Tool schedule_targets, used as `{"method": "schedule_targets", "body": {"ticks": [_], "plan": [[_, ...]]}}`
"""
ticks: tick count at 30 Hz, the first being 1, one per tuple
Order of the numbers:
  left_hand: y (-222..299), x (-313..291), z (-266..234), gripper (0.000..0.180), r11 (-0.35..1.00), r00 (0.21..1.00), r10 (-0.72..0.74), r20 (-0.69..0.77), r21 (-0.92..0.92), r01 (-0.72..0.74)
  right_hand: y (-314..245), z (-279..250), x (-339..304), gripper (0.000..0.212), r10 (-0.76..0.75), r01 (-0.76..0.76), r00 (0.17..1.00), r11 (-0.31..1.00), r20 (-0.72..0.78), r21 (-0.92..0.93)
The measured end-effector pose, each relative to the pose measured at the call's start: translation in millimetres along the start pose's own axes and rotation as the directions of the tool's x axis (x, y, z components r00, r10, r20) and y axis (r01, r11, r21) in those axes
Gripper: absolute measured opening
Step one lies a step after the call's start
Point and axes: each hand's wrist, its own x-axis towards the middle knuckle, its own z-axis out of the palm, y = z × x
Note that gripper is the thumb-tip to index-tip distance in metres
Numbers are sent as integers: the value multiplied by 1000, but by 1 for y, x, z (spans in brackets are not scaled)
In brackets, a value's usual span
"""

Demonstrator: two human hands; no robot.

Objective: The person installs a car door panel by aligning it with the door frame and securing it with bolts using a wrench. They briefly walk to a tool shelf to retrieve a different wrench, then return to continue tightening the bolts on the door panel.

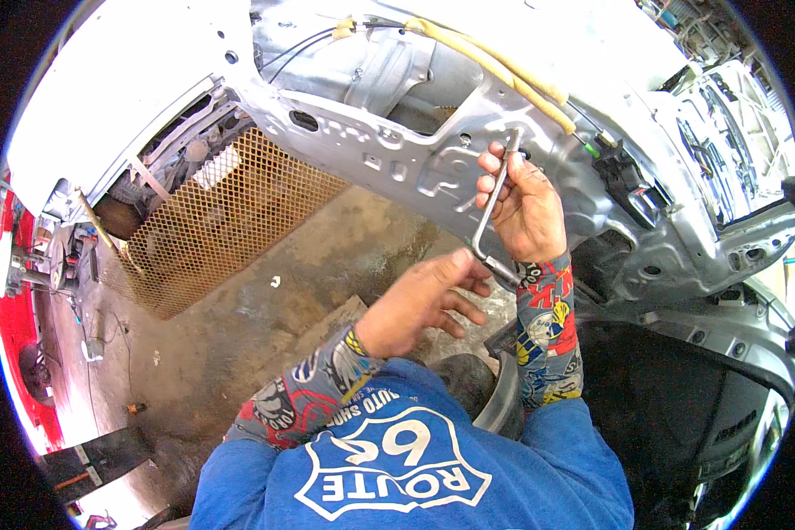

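Note:
My right hand (pixel 536 212) is closed round the upper shaft of a bent, L-shaped metal socket wrench (pixel 486 221). Its top end meets the bare silver inner panel of a car door (pixel 336 124). The lower arm of the wrench ends in a socket beside my right wrist. Just left of that bend is my left hand (pixel 420 305), fingers stretched and apart, the fingertips close to the wrench; whether they touch it I cannot tell. A black door latch (pixel 632 181) hangs at the panel's right end, joined to a cable in a yellow foam sleeve (pixel 490 66).
A tan expanded-mesh panel (pixel 230 221) stands at the left beneath white bodywork (pixel 124 79). Below lies a stained concrete floor (pixel 247 309). A black trim panel (pixel 689 406) is close by my right arm. Red bodywork (pixel 22 309) shows at the far left.

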Motion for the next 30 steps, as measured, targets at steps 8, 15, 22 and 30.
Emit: {"method": "schedule_targets", "body": {"ticks": [8,15,22,30], "plan": [[-16,31,14,27,359,749,661,53,854,-377,-6,-1,1,38,78,-78,997,997,23,25],[1,25,-1,40,-345,538,770,345,933,-105,-10,5,-5,27,-80,-1,971,941,-226,-338],[-2,2,-27,81,980,991,-131,25,-145,133,-6,9,0,29,-91,27,973,956,-211,-291],[-9,23,13,49,960,958,275,-77,-43,-278,-5,12,-1,25,-56,-2,963,977,-263,-213]]}}
